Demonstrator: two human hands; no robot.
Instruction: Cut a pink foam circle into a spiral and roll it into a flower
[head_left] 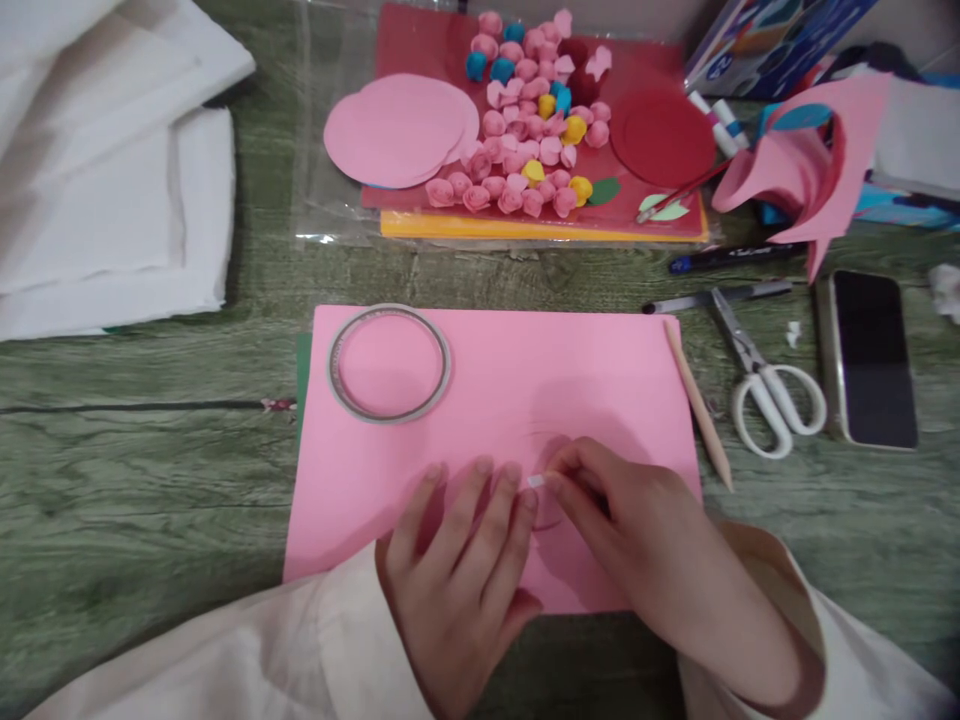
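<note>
A stack of pink paper (495, 380) lies in front of me, with a thin curved line showing on it near my fingers. My left hand (465, 570) rests flat on the paper, fingers stretched out. Just right of its fingertips, my right hand (622, 520) pinches a small white piece of tape (535, 481) between thumb and index finger, at the paper's surface. On the upper left of the stack lies a narrow roll of tape (335, 372).
Right of the paper are a wooden stick (699, 405), white-handled scissors (772, 400), pens (735, 258) and a phone (872, 360). Rolled paper roses (517, 150), pink circles (397, 130) and red circles (664, 140) lie behind. White folded material (112, 200) is at left.
</note>
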